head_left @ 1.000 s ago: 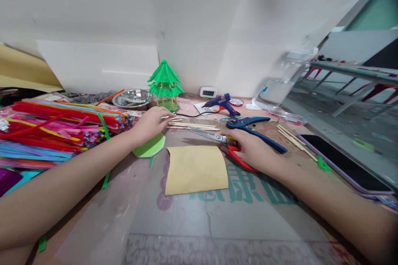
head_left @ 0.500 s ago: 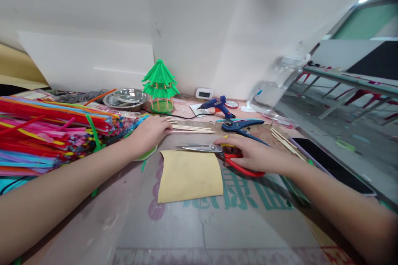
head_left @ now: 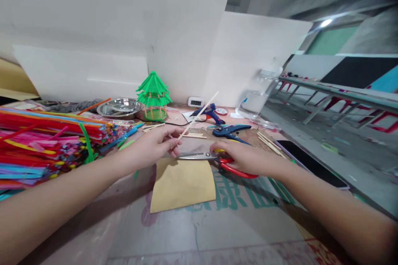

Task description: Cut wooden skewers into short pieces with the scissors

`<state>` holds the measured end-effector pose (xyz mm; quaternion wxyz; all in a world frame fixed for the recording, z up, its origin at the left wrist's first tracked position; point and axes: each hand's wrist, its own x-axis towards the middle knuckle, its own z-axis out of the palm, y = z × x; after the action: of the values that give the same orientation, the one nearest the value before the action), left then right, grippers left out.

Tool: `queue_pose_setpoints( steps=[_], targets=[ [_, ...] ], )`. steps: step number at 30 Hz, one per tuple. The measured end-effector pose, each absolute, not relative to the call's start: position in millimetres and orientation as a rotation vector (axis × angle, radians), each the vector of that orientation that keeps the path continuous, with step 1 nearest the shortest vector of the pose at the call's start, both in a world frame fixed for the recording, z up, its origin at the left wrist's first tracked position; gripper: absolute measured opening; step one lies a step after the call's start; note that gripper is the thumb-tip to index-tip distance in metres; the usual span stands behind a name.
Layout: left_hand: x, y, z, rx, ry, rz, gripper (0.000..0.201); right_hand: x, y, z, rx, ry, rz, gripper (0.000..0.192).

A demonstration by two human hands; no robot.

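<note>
My left hand (head_left: 158, 145) pinches a thin wooden stick (head_left: 200, 114), which slants up to the right. In my right hand (head_left: 239, 155) are scissors (head_left: 238, 169) with red and yellow handles, their blades pointing left and their tips reaching the fingers of my left hand. Just below the blades lies a tan sheet of paper (head_left: 183, 186) with a curled edge. More wooden sticks (head_left: 195, 135) rest on the table behind my hands.
At the left lie bundles of coloured pipe cleaners (head_left: 46, 145). Behind stand a metal dish (head_left: 120, 108), a green tiered pagoda model (head_left: 154, 97), a small timer (head_left: 195, 102), a blue glue gun (head_left: 209, 114) and a water jug (head_left: 256, 95). Blue cutters (head_left: 231, 131) and a phone (head_left: 311, 163) lie right.
My left hand has picked up a wooden stick from the pile and brought it right, close to the scissor blades. My right hand still holds the scissors. The view has shifted slightly.
</note>
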<state>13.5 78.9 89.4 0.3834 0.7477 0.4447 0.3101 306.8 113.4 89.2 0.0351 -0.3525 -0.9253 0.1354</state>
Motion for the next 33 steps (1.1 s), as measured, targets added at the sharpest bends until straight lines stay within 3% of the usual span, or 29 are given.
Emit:
queue_pose_setpoints(
  steps=[8,14,19,33],
  targets=[
    [17,64,116,1.521,0.867,1.143,0.024,304,103,109,-1.330,-2.601,0.538,0.051],
    [14,65,117,1.524,0.834,1.079,0.023,300,99,117,-1.201,-2.391,0.518,0.052],
    [18,60,111,1.606,0.870,0.996,0.021,295,85,104,-0.923,-2.361,0.775,0.062],
    [21,40,114,1.788,1.005,0.805,0.040,282,57,103,-0.828,-2.277,1.194,0.058]
  ],
)
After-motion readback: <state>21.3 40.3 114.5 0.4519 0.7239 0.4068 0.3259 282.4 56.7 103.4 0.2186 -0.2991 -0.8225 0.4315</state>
